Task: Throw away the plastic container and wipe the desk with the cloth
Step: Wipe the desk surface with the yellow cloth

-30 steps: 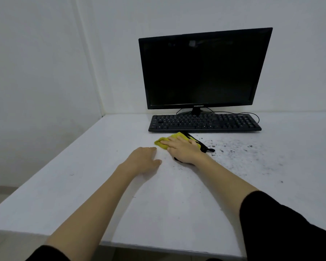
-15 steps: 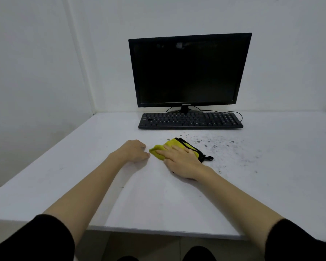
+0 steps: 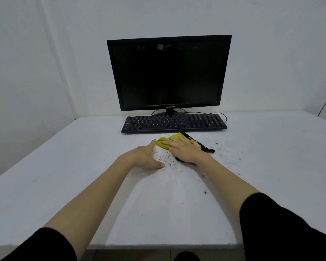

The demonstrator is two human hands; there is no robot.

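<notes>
Your right hand (image 3: 184,150) lay flat, fingers (image 3: 167,142) spread and pressing the yellow cloth (image 3: 165,142) onto the white bench (image 3: 64,176), just in front of the black keyboard (image 3: 174,123). Your left hand (image 3: 145,157) rested beside it, cupped on edge, fingers curled and holding nothing, fingertips touching the cloth's left end. Dark crumbs (image 3: 166,159) sat between your hands and scattered rightward. Open bench lay left and near; the front edge ran below your forearms. The Samsung monitor (image 3: 168,72) stood behind the keyboard. Much of the cloth was hidden under your palm; its black trim (image 3: 202,146) trailed right. No plastic container was in view.
</notes>
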